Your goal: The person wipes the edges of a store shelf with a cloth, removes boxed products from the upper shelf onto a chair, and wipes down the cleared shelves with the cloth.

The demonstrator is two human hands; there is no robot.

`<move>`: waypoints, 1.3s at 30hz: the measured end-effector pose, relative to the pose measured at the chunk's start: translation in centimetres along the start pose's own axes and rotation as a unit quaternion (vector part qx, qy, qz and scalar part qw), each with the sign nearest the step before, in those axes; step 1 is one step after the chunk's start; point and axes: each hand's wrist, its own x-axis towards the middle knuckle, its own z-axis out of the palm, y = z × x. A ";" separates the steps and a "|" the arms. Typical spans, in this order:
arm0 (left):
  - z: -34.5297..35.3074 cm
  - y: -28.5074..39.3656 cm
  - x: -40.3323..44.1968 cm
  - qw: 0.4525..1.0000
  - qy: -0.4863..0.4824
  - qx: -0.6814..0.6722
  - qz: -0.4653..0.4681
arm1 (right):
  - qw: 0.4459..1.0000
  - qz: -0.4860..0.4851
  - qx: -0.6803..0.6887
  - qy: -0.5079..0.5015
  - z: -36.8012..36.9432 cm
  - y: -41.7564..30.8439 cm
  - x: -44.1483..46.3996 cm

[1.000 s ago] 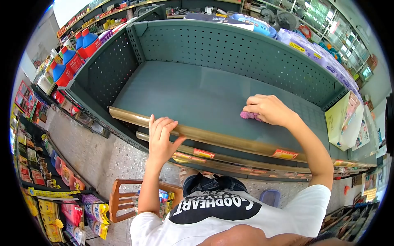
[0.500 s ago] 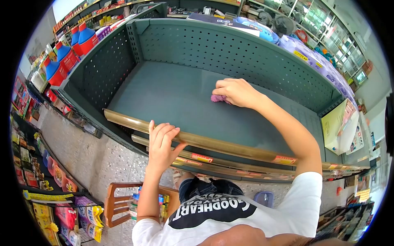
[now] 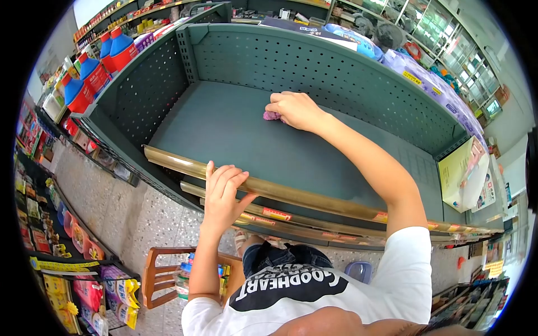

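Observation:
A dark green metal shelf (image 3: pixel 224 134) with perforated back and side panels spreads out before me. My right hand (image 3: pixel 297 110) is closed over a purple cloth (image 3: pixel 271 116), which touches the shelf surface near the back panel, left of its middle. Along the shelf's front edge runs a brownish label rail (image 3: pixel 302 197). The fingers of my left hand (image 3: pixel 225 190) wrap over this rail, with the thumb below it.
Blue-and-red bottles (image 3: pixel 92 73) stand beyond the shelf's left side. Purple packages (image 3: pixel 431 84) lie behind the back panel. A leaning booklet (image 3: pixel 462 175) is at the right end. A wooden chair (image 3: pixel 151 278) holding goods stands at the lower left.
My right hand has slid the purple cloth leftward and toward the back panel. My left hand has stayed on the rail. The view has shifted slightly.

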 end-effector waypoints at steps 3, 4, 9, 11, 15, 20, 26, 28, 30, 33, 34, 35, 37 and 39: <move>0.0 0.3 0.3 1.000 0.003 0.002 0.002 | 1.000 -0.008 -0.003 0.023 0.3 0.0 -0.9; -0.2 0.4 0.4 1.000 0.005 0.005 0.001 | 1.000 -0.016 -0.009 0.018 0.2 0.1 -1.1; -0.2 0.4 0.3 1.000 -0.009 0.012 0.000 | 0.998 -0.046 -0.025 -0.025 -1.2 0.4 -3.2; -0.1 0.6 0.2 1.000 -0.006 0.015 -0.003 | 0.998 -0.057 -0.004 -0.041 -2.1 0.3 -4.5; 0.1 0.6 0.1 1.000 -0.002 0.017 -0.003 | 0.997 -0.065 -0.011 -0.050 -3.4 0.1 -7.5; 0.2 0.7 0.0 1.000 -0.002 0.019 -0.003 | 0.997 -0.054 0.005 -0.053 -5.1 -0.1 -11.7; 0.2 0.7 0.1 1.000 -0.007 0.026 -0.010 | 0.993 -0.021 0.044 -0.111 -8.5 -0.1 -16.4; 0.1 0.8 0.2 1.000 -0.007 0.024 -0.011 | 0.991 -0.006 0.056 -0.122 -8.9 0.2 -16.8; 0.1 0.8 0.2 1.000 -0.005 0.023 -0.012 | 0.989 -0.003 0.070 -0.127 -8.8 0.7 -16.5; 0.2 0.6 0.1 1.000 -0.002 0.018 -0.011 | 0.994 -0.008 0.057 -0.090 -7.5 1.2 -14.6; 0.3 0.5 0.0 1.000 -0.001 0.015 -0.009 | 0.995 -0.004 0.051 -0.089 -7.1 1.5 -13.8; 0.3 0.5 0.1 1.000 -0.002 0.014 -0.009 | 0.995 -0.002 0.045 -0.088 -6.6 1.7 -12.9; 0.2 0.6 0.1 1.000 -0.004 0.013 -0.010 | 0.997 0.004 0.033 -0.073 -5.5 2.0 -11.0; 0.0 0.6 0.0 1.000 -0.008 0.013 -0.014 | 0.998 0.015 0.026 -0.061 -4.5 2.1 -9.2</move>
